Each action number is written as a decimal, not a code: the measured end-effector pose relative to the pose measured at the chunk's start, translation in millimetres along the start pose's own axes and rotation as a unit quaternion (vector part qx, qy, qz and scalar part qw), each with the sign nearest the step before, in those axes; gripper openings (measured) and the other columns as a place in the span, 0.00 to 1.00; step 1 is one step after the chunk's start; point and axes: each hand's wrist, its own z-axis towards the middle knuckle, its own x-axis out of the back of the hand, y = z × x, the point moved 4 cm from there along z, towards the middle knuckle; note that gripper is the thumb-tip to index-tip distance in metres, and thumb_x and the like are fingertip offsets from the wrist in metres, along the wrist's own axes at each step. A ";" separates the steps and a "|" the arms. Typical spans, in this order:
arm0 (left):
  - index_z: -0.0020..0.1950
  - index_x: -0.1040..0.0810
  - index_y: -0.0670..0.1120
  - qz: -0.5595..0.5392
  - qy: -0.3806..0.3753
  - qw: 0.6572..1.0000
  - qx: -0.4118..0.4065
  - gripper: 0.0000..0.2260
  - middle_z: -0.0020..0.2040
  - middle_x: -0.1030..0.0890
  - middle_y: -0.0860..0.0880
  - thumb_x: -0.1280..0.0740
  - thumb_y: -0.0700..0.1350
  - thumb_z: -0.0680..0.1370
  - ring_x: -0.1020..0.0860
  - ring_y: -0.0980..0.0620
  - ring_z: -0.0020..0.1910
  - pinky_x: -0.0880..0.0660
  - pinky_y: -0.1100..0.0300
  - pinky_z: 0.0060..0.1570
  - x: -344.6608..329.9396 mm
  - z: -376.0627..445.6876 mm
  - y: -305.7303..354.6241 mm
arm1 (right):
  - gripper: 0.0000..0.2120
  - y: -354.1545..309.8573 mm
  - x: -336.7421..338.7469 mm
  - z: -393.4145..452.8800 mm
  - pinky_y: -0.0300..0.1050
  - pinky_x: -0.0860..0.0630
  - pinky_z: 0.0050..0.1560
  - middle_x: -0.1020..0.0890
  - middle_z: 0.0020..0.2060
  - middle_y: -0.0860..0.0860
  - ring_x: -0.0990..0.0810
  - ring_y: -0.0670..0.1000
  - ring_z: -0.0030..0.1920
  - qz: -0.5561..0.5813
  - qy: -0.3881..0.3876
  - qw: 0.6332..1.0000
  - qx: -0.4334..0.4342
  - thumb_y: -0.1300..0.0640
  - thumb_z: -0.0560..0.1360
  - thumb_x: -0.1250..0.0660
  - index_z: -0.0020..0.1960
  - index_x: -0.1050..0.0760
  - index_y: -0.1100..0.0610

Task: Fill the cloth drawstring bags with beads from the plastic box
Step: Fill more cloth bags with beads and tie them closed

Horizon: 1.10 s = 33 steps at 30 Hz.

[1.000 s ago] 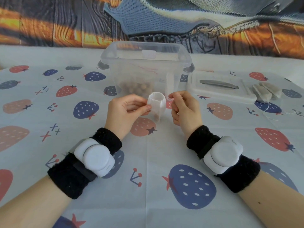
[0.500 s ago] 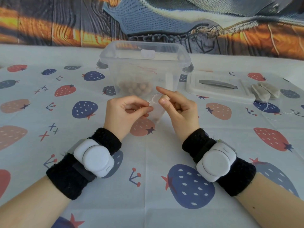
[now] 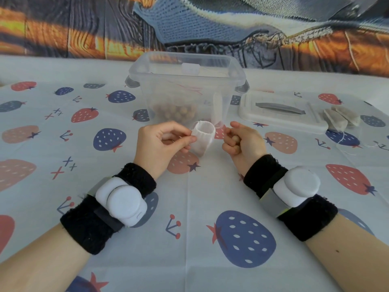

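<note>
A small white cloth drawstring bag [image 3: 202,138] hangs just above the table in front of the box, its mouth open and facing up. My left hand [image 3: 162,142] pinches the bag's left rim between thumb and forefinger. My right hand [image 3: 242,142] sits a short gap to the right of the bag with its fingers curled in; I see nothing held in them. Behind stands the clear plastic box [image 3: 187,66], lid off, with brown beads [image 3: 174,110] heaped in its left half.
The box's white lid [image 3: 282,121] lies flat to the right of the box. Two greyish cloth bags [image 3: 341,120] rest by the lid's right end, their thin strings [image 3: 347,144] trailing over the strawberry-print tablecloth [image 3: 189,197]. A patterned backdrop hangs behind the table.
My right hand has let go of the bag's right rim, poked a finger at the mouth, then drawn back to the right with fingers curled. The left hand keeps its pinch.
</note>
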 end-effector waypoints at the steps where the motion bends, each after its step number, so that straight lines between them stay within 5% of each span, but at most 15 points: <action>1: 0.38 0.19 0.44 -0.001 0.000 1.000 -0.001 0.06 0.33 0.18 0.44 0.26 0.35 0.69 0.19 0.46 0.31 0.22 0.60 0.35 -0.1 0.0 0.0 | 0.11 0.5 1.0 1.5 0.33 0.44 0.19 0.33 0.29 0.54 0.39 0.44 0.19 0.001 -0.009 1.000 -0.002 0.68 0.80 0.50 0.42 0.33 0.60; 7: 0.38 0.19 0.44 -0.002 0.000 1.000 0.001 0.06 0.33 0.18 0.44 0.26 0.35 0.69 0.19 0.46 0.31 0.22 0.60 0.35 -0.5 0.1 -0.6 | 0.25 -2.6 -5.8 -6.6 0.32 0.49 0.21 0.42 0.19 0.47 0.46 0.45 0.19 -0.152 -0.021 0.986 0.063 0.44 0.81 0.50 0.29 0.41 0.56; 10: 0.38 0.19 0.43 0.004 -0.003 1.000 0.000 0.05 0.33 0.18 0.44 0.26 0.35 0.69 0.18 0.46 0.31 0.21 0.59 0.35 -0.7 0.0 -0.2 | 0.24 -4.7 -12.4 -14.5 0.32 0.50 0.22 0.43 0.21 0.45 0.47 0.45 0.22 -0.178 -0.031 0.976 0.122 0.51 0.82 0.50 0.27 0.46 0.53; 15: 0.38 0.19 0.44 0.008 -0.002 1.000 0.001 0.06 0.34 0.18 0.44 0.26 0.35 0.69 0.18 0.47 0.30 0.21 0.60 0.35 -0.9 -0.3 0.4 | 0.11 -8.0 -23.0 -29.4 0.32 0.39 0.26 0.32 0.25 0.43 0.36 0.41 0.25 -0.246 -0.092 0.923 0.280 0.59 0.79 0.41 0.38 0.33 0.55; 17: 0.38 0.19 0.44 0.007 0.001 1.000 0.004 0.06 0.34 0.18 0.44 0.25 0.35 0.69 0.18 0.47 0.30 0.21 0.59 0.35 -1.1 0.0 0.0 | 0.05 -11.0 -26.1 -37.3 0.37 0.39 0.26 0.34 0.26 0.49 0.39 0.42 0.25 -0.273 -0.106 0.891 0.348 0.59 0.76 0.37 0.43 0.29 0.52; 20: 0.38 0.19 0.44 0.006 0.000 1.000 0.004 0.06 0.34 0.18 0.44 0.25 0.35 0.68 0.18 0.48 0.30 0.21 0.59 0.35 -1.0 0.3 0.0 | 0.05 -11.6 -27.6 -41.0 0.31 0.42 0.27 0.38 0.26 0.52 0.42 0.42 0.25 -0.289 -0.124 0.874 0.371 0.62 0.75 0.34 0.46 0.25 0.53; 27: 0.38 0.19 0.43 0.010 -0.001 1.000 0.000 0.06 0.34 0.18 0.45 0.26 0.35 0.69 0.18 0.48 0.30 0.20 0.58 0.36 -1.1 -0.5 1.0 | 0.07 -7.6 -27.2 -36.7 0.32 0.41 0.28 0.38 0.26 0.47 0.42 0.43 0.26 -0.311 -0.137 0.873 0.350 0.60 0.75 0.35 0.51 0.23 0.52; 29: 0.38 0.19 0.43 0.013 -0.001 1.000 -0.002 0.05 0.34 0.18 0.45 0.26 0.35 0.69 0.18 0.48 0.30 0.21 0.59 0.35 -1.2 -0.8 1.0 | 0.11 -6.1 -24.6 -31.4 0.36 0.40 0.26 0.36 0.26 0.47 0.40 0.46 0.27 -0.276 -0.136 0.902 0.304 0.63 0.73 0.41 0.49 0.24 0.52; 33: 0.38 0.19 0.41 0.011 -0.002 1.000 -0.002 0.04 0.34 0.18 0.44 0.26 0.35 0.69 0.18 0.48 0.30 0.20 0.58 0.35 -1.1 -1.2 1.0 | 0.14 1.8 -9.9 -8.1 0.33 0.42 0.21 0.35 0.30 0.52 0.38 0.47 0.25 -0.090 -0.052 0.992 0.065 0.72 0.72 0.51 0.44 0.30 0.59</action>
